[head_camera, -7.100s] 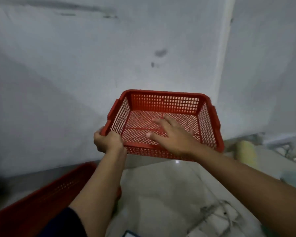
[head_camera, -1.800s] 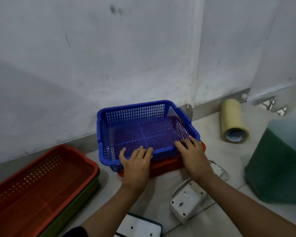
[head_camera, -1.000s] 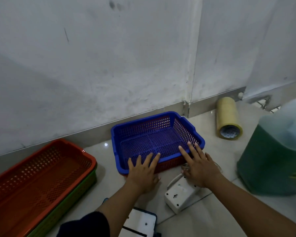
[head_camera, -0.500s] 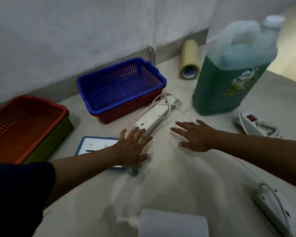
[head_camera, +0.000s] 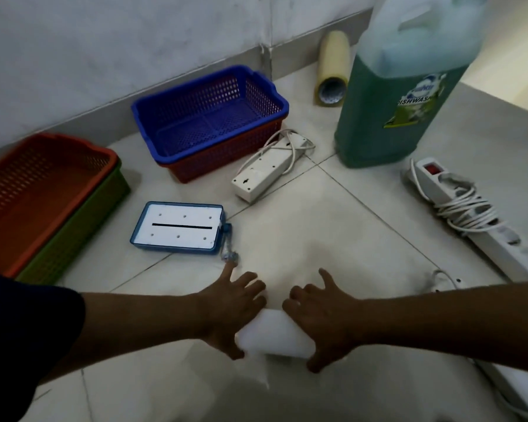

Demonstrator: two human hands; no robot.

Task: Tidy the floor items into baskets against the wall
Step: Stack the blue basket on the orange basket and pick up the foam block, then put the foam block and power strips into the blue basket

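Both hands close on a white roll on the tiled floor

The left hand (head_camera: pixel 235 303) and right hand (head_camera: pixel 320 312) cup opposite ends of a smooth white cylindrical roll (head_camera: pixel 272 333), fingers curved over it, thumbs underneath. Beyond the roll, against the wall, stand two stacks of perforated plastic baskets: a blue basket (head_camera: pixel 209 117) nested in a red one (head_camera: pixel 226 161), and left of those an orange tray (head_camera: pixel 40 184) in a green one (head_camera: pixel 77 220). Between roll and baskets lies one flat blue-edged white box (head_camera: pixel 179 228); two white power strips (head_camera: pixel 267 167) (head_camera: pixel 470 214) with coiled cords, one green detergent jug (head_camera: pixel 400 86) and one yellow tape roll (head_camera: pixel 333 71) lie right of the baskets
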